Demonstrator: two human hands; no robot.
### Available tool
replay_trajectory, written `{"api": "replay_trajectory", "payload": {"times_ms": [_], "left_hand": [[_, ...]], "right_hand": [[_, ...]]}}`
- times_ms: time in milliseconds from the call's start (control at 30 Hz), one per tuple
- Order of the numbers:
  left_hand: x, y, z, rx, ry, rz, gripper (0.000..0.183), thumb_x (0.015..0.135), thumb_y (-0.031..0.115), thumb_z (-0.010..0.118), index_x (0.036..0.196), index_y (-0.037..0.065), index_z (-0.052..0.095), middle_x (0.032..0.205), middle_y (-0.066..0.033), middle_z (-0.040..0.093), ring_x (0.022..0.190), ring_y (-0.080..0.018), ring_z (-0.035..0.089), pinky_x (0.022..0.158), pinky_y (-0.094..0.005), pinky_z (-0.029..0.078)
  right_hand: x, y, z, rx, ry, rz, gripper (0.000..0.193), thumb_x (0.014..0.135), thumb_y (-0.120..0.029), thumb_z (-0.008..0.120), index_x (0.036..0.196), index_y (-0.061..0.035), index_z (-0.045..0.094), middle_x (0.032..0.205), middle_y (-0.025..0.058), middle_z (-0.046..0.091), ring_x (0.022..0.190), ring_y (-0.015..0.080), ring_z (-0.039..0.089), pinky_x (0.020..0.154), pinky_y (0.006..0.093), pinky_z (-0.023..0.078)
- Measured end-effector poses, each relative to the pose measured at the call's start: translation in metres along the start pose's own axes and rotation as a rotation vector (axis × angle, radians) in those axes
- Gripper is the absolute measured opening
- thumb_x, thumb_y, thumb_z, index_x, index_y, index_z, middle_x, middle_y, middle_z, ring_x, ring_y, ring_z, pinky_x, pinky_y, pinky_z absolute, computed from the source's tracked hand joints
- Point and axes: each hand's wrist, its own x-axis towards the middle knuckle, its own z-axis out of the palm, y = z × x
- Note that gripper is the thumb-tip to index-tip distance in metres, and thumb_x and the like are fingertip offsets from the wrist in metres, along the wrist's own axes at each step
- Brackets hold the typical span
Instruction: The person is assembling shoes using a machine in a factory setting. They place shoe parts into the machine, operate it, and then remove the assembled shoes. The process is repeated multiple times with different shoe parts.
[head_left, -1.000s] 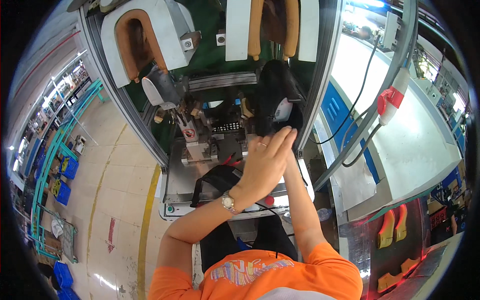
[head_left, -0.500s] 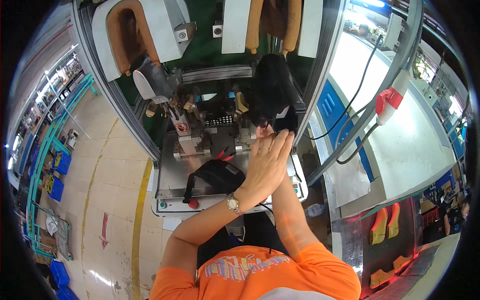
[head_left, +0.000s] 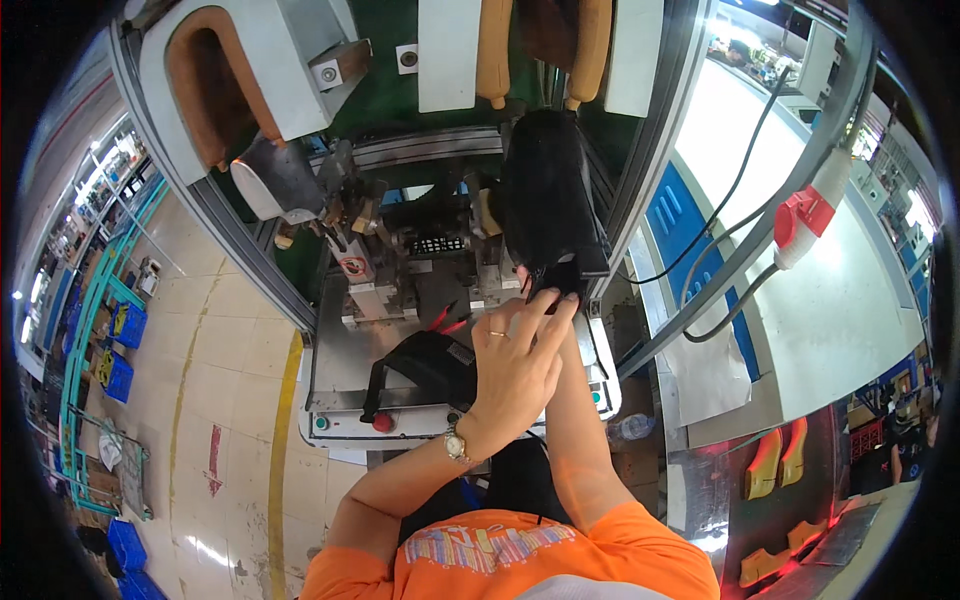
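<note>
The fingers (head_left: 548, 308) of the left hand (head_left: 515, 365), earlier spread flat, are now curled onto the black upper's (head_left: 548, 205) edge; the right hand is hidden, its grip probably the same.

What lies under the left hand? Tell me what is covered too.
Under the left hand lies a dark shoe piece on the grey machine table. The fingers reach the black shoe mounted above. The right hand is hidden beneath the left.
</note>
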Motion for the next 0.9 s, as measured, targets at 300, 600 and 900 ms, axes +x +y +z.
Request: {"api": "replay_trajectory", "payload": {"times_ms": [300, 600, 900], "left_hand": [[-0.006, 0.000, 0.004, -0.031, 0.000, -0.015, 0.051, 0.070, 0.004, 0.056, 0.120, 0.010, 0.051, 0.119, -0.0069, 0.046, 0.099, -0.0267, 0.046, 0.083, -0.0410, 0.034], [-0.025, -0.021, -0.020, -0.297, -0.034, 0.146, 0.052, 0.071, 0.004, 0.058, 0.122, 0.007, 0.048, 0.132, -0.0136, 0.039, 0.104, -0.0272, 0.049, 0.091, -0.0387, 0.037], [-0.162, -0.198, -0.091, -0.450, 0.188, -0.734, 0.034, 0.077, 0.000, 0.055, 0.111, 0.007, 0.054, 0.115, -0.0063, 0.054, 0.102, -0.0186, 0.052, 0.084, -0.0303, 0.042]], "right_hand": [[0.009, -0.006, -0.002, -0.026, 0.038, -0.050, 0.038, 0.082, -0.018, 0.059, 0.118, -0.0078, 0.050, 0.112, 0.0111, 0.057, 0.097, 0.0179, 0.057, 0.082, 0.0331, 0.046], [-0.037, -0.026, -0.013, -0.407, 0.320, -0.318, 0.038, 0.082, -0.017, 0.059, 0.118, -0.0077, 0.050, 0.111, 0.0116, 0.057, 0.097, 0.0180, 0.057, 0.081, 0.0329, 0.047], [-0.232, 0.004, -0.150, -1.373, 0.789, -0.070, 0.069, 0.066, -0.015, 0.074, 0.123, 0.0036, 0.039, 0.109, 0.0139, 0.054, 0.102, 0.0226, 0.051, 0.089, 0.0309, 0.040]]}}
